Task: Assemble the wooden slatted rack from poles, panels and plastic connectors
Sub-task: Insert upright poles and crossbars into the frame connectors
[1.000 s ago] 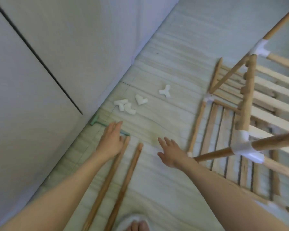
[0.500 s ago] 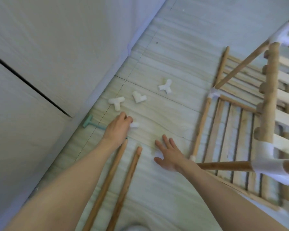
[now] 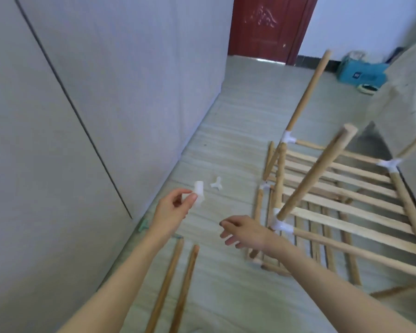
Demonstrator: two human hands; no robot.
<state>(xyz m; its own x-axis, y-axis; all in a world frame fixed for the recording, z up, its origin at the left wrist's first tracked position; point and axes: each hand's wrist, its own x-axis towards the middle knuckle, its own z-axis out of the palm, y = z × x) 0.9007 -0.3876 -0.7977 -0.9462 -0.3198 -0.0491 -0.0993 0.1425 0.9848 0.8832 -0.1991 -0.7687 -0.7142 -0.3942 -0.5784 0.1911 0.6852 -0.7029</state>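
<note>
My left hand (image 3: 174, 207) is raised above the floor and pinches a white plastic connector (image 3: 198, 193) between thumb and fingertips. My right hand (image 3: 244, 230) hovers lower with its fingers loosely curled and holds nothing. Another white connector (image 3: 217, 183) lies on the floor beyond them. Two loose wooden poles (image 3: 175, 284) lie side by side under my left forearm. The partly built rack (image 3: 334, 188) stands at the right, with slats, upright poles and white joints (image 3: 282, 225).
A pale wall panel runs along the left. A slatted panel (image 3: 271, 179) lies flat on the floor beside the rack. A small green tool (image 3: 143, 224) lies at the wall's foot. A red door and a teal box (image 3: 360, 73) are far back.
My left hand picked a white connector off the floor and lifted it. My right hand rose from the floor and its fingers curled. The camera tilted up, revealing the door.
</note>
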